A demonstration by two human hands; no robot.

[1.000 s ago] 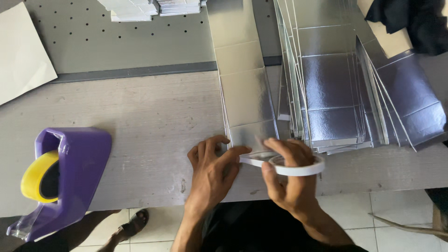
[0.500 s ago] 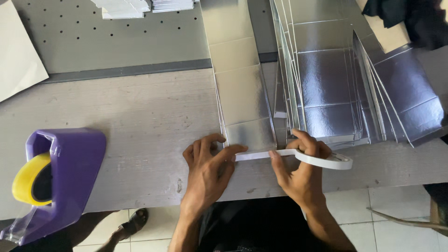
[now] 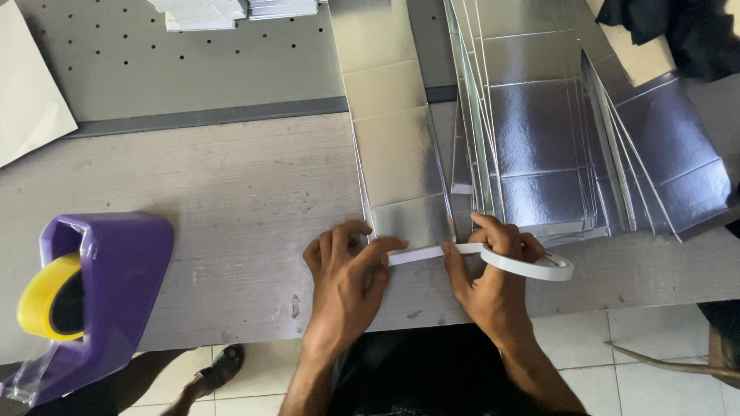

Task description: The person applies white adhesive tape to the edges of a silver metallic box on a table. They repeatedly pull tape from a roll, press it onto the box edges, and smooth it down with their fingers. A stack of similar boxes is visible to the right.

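The left hand [image 3: 343, 273] presses spread fingers on white tape [image 3: 420, 253] along the silver card [image 3: 401, 166]; the right hand [image 3: 493, 281] grips the tape roll [image 3: 532, 266].

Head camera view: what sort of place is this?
Probably a small packaging or box-making workbench: stacks of flat silver card blanks, a purple tape dispenser, and a white tape roll in the right hand.

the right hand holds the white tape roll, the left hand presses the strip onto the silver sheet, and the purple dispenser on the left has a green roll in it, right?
Not quite: in the head view the purple dispenser holds a yellow roll, not green. The rest stands.
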